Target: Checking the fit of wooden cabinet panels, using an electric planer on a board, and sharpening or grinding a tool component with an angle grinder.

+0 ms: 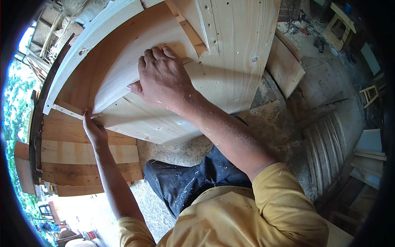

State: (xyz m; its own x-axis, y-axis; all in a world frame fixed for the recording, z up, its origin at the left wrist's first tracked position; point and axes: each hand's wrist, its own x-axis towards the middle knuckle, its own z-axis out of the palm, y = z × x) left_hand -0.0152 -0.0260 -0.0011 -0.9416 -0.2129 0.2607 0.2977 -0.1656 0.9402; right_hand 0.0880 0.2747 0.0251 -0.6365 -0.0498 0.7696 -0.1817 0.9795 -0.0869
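A large pale pine structure (230,78) fills the upper middle, with a white curved rim (82,49) and a recess lined with darker wood. A light board (115,84) runs diagonally inside the recess. My right hand (162,78) lies over this board with fingers bent, thumb at its lower edge. My left hand (94,127) holds the structure at the board's lower-left end, beside a short batten (68,110); its fingertips are partly hidden.
Curved plank panels (86,160) stand at lower left, near bright foliage. Loose boards (284,66) lean at right, with a small wooden frame (337,29) behind. Ribbed material (329,152) lies on the dusty floor (265,119), around my dark-trousered legs.
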